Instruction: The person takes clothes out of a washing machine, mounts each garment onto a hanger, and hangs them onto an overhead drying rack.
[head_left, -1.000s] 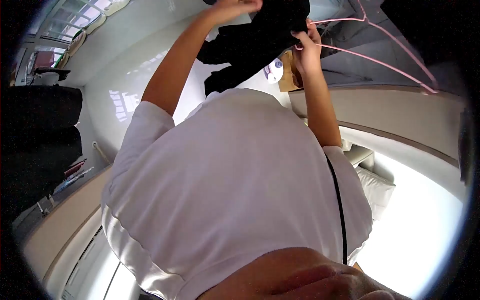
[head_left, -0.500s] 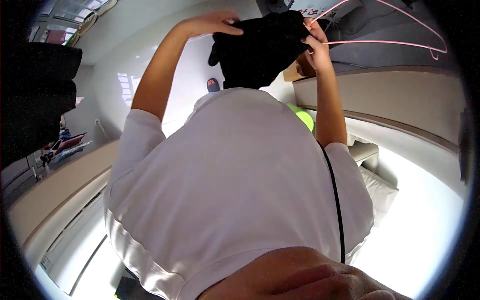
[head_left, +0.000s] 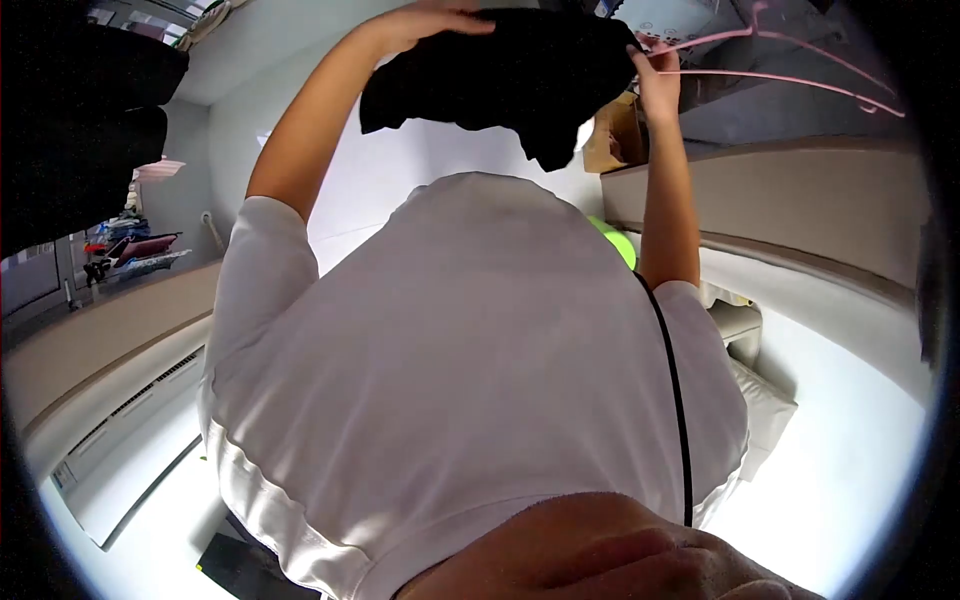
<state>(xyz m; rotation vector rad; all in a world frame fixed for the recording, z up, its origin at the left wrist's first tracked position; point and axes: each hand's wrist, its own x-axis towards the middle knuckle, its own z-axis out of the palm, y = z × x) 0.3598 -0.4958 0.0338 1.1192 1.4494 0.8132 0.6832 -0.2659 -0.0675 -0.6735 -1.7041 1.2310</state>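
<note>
A black cloth garment (head_left: 490, 85) is spread between my hands at the top of the view, its lower edge hanging unevenly. My left hand (head_left: 425, 25) lies along its upper left edge with the fingers stretched out and the thumb side over the fabric; the frame's top edge partly cuts it off. On the other side, my right hand (head_left: 657, 85) is closed on the garment's right edge and on a pink hanger (head_left: 780, 78). The hanger points off to the right, its wire frame outside the cloth.
Past my right forearm are a brown cardboard box (head_left: 612, 135) and a bright green round object (head_left: 615, 243). Dark clothes (head_left: 90, 130) hang at the left, above folded items (head_left: 140, 250). Long beige ledges (head_left: 780, 190) run along both sides.
The black garment has spread wider to the left and its lower edge has lifted. My left hand has moved left from its place a second ago; my right hand and the hanger have shifted right.
</note>
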